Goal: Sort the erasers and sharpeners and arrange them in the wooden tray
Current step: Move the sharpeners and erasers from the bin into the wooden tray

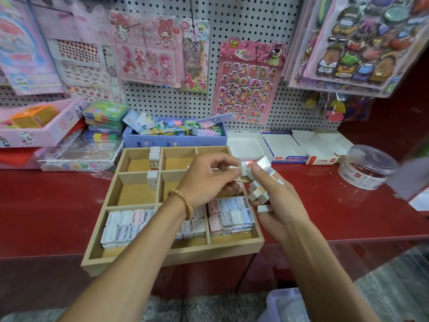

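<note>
Right hand [276,196]: curled round a clutch of small white block erasers [258,194], above tray's right edge.
Left hand [206,180]: pinches 1 wrapped eraser [246,167].
Wooden tray [144,256]: front compartments packed with pastel rectangular sharpeners [229,216]; 2 back-left compartments hold upright erasers [154,156].

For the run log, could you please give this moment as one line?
left hand: pinching eraser | right hand: gripping several erasers | wooden tray: front row filled
</note>
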Tool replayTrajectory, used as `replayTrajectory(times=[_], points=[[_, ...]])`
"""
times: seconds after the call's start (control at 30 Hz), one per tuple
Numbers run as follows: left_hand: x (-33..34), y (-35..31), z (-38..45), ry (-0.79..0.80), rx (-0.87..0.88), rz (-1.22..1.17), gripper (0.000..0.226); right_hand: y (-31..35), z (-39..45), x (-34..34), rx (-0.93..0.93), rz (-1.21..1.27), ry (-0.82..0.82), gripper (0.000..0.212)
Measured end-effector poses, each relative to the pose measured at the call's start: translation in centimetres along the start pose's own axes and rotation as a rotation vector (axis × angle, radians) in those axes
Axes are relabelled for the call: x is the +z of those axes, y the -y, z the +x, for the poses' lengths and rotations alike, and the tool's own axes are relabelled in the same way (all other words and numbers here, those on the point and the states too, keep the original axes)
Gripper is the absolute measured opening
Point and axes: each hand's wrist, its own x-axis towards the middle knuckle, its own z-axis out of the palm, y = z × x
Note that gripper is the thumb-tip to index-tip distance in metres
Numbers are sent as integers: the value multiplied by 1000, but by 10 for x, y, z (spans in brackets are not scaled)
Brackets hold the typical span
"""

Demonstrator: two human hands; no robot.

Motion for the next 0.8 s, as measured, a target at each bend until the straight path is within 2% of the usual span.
replayTrajectory(times=[0.07,0.23,0.37,0.5,0.6,0.8], points=[[1,0,3,30,-20,-2,12,5,0,-2,-1,-23,12,39],[1,-1,11,-2,-2,137,18,14,-1,-6,-9,0,-68,1],[-6,3,19,-57,45,370,22,15,2,-21,-8,-25,-173,6],[-1,11,22,-11,130,696,15,17,1,-34,-13,-16,-202,11],[5,13,25,3,180,766,13,19,-2,-38,-12,-35,-210,13],[5,14,33,60,163,775,14,24,-2,-47,-19,-33,-215,17]])
